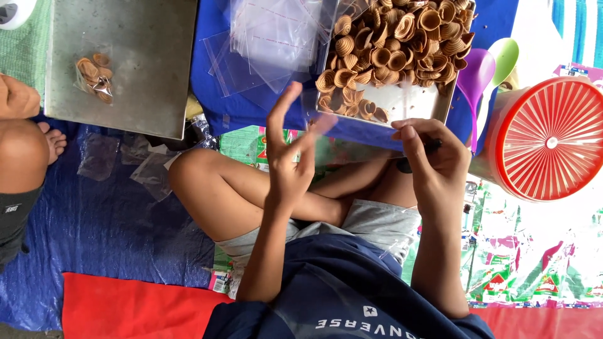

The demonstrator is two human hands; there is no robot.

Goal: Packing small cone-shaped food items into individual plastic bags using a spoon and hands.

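- Clear plastic, thin and almost see-through, stretches between the two hands of a person sitting cross-legged on the floor: a small clear bag [361,147], held up over the lap just near of the metal tray [402,103].
- The left hand [286,157] stands upright with fingers spread and blurred, its fingertips brushing the bag's left edge, apparently to part the film; its grip is open, not closed on anything.
- The right hand [430,160] has thumb and fingers pressed together, pinching the bag's right edge, with a small dark object tucked beneath the fingers; what that object is cannot be told.
- The tray sits just beyond the hands, heaped at its far side with curled brown snacks [396,44], the near part bare metal, so the pile lies within easy reach.
- A loose stack of empty bags [270,37] lies on the blue cloth [217,88] left of the tray, close to the left hand.
- Farther left, a flat metal sheet [138,75] carries one filled packet [94,75], set apart from the loose snacks.
- To the right, a purple spoon [475,75] and a green spoon [502,59] lean beside a tub with a red ribbed lid [549,138].
- Another person's knee and foot [28,147] show at the left edge, on the blue tarpaulin [94,232].
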